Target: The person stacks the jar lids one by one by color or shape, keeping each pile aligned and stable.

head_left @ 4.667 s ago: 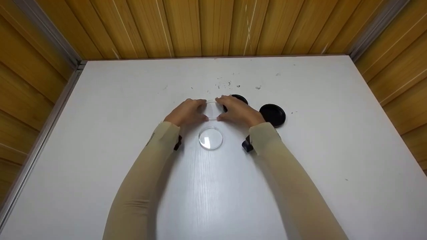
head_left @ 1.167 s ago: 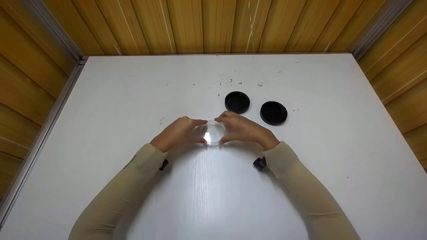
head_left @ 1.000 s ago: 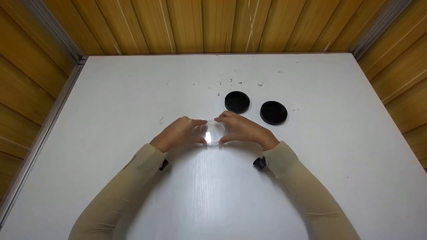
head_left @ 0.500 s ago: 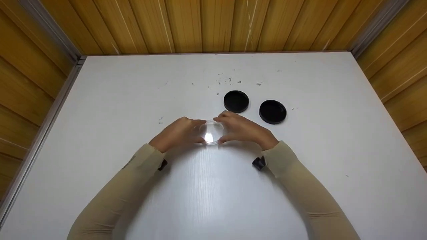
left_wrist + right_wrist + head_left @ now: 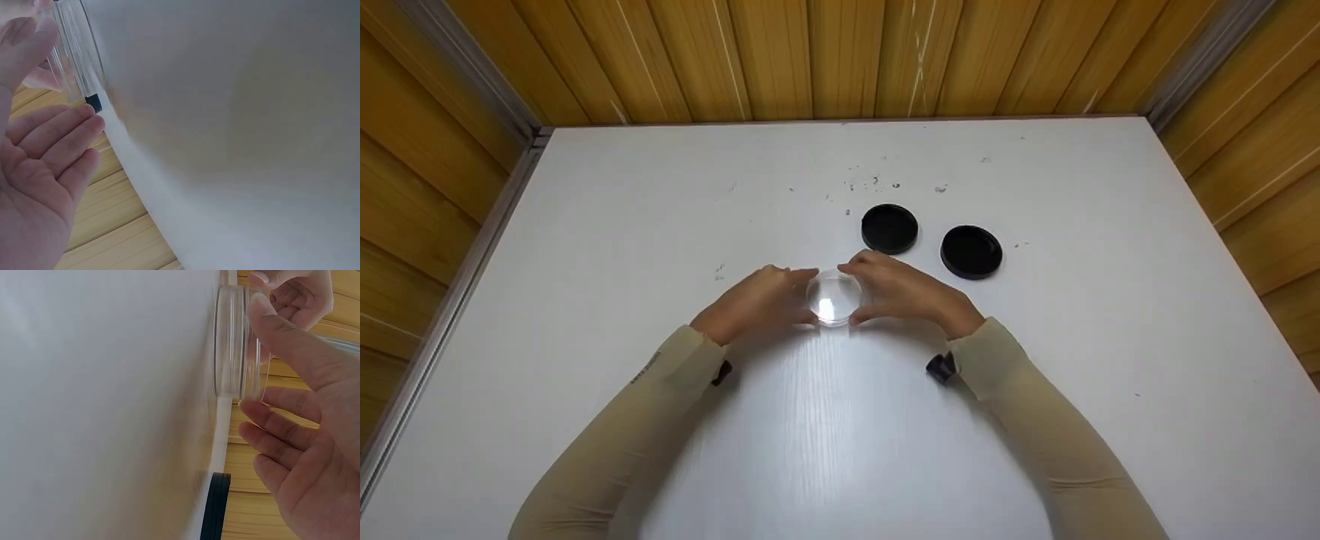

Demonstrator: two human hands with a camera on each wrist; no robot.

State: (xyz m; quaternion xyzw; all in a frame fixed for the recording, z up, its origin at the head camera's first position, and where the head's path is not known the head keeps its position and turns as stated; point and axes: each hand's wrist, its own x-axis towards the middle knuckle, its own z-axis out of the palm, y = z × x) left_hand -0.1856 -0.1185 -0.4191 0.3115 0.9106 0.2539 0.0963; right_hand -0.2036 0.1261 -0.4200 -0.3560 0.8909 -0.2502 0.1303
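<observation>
Two clear petri dishes (image 5: 834,300) sit stacked on the white table in front of me, their double rims showing edge-on in the right wrist view. My right hand (image 5: 907,296) holds the right side of the stack, thumb and forefinger spread across the upper dish (image 5: 255,354). At the left side is my left hand (image 5: 757,304), thumb and forefinger spread around the rim, the forefinger tip slightly off it in the head view. Its other fingers (image 5: 62,132) extend nearly straight beside the dish in the left wrist view.
Two shallow round black dishes lie beyond my right hand: one black dish (image 5: 889,228) just behind it, another black dish (image 5: 971,252) farther right. Wood-panelled walls (image 5: 780,60) border the white table (image 5: 825,450) at the back and sides.
Since the oldest frame, both hands have brought one petri dish toward me and set it on the other. In the last half second, the left fingertips have drawn slightly left from the rim.
</observation>
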